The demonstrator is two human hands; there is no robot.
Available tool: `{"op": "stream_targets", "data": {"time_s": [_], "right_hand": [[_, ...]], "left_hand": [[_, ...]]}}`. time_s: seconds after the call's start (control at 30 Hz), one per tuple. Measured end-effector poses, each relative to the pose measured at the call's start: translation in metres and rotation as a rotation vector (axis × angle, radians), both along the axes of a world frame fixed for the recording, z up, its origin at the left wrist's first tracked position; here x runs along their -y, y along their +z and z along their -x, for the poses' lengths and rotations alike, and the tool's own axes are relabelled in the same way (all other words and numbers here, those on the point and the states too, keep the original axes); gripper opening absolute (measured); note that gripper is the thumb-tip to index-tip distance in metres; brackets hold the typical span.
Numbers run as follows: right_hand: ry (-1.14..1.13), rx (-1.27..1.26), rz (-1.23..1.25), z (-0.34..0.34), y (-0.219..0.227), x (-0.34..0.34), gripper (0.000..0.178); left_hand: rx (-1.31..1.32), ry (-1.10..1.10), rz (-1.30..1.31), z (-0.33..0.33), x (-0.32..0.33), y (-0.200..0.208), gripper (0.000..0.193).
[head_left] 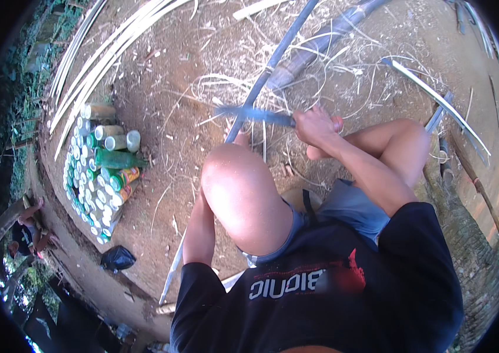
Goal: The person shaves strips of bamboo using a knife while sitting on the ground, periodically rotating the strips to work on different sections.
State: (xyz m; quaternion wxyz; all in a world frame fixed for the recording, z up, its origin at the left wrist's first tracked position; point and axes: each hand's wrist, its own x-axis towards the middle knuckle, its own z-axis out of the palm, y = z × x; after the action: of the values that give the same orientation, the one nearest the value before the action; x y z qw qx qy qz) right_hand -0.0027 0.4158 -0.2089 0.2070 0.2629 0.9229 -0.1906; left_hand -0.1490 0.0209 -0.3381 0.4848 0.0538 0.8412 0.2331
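Note:
My right hand (315, 126) is closed round the grip end of a long-bladed knife (261, 115). Its blade is smeared by motion and points left, across a long dark bamboo strip (270, 67). That strip slants from the top of the view down toward my raised left knee (226, 162). My left forearm (200, 229) reaches up beside that knee, and the hand itself is hidden behind it, so its grip cannot be seen. Around the blade, thin pale shavings (220, 85) lie on the dirt.
A thick bamboo pole (314, 50) lies ahead, among shavings. Long pale strips (114, 44) curve along the far left. Cans and bottles (99, 170) are grouped at left, near a black plastic bag (118, 258). At right is a rough log (467, 253). Another person (29, 232) is at the far left.

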Motion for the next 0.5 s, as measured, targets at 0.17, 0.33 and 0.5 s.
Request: {"op": "stream_targets", "data": {"time_s": [0.17, 0.33, 0.5], "right_hand": [[-0.299, -0.074, 0.038, 0.010, 0.032, -0.058, 0.019], [0.106, 0.028, -0.080, -0.004, 0.043, -0.065, 0.022], [-0.232, -0.016, 0.081, -0.025, 0.044, -0.097, 0.025]], "left_hand": [[-0.001, 0.006, 0.004, -0.013, -0.002, 0.004, 0.046], [0.006, 0.027, 0.021, -0.017, 0.011, 0.012, 0.045], [-0.017, -0.021, 0.018, -0.015, 0.007, 0.013, 0.044]]}}
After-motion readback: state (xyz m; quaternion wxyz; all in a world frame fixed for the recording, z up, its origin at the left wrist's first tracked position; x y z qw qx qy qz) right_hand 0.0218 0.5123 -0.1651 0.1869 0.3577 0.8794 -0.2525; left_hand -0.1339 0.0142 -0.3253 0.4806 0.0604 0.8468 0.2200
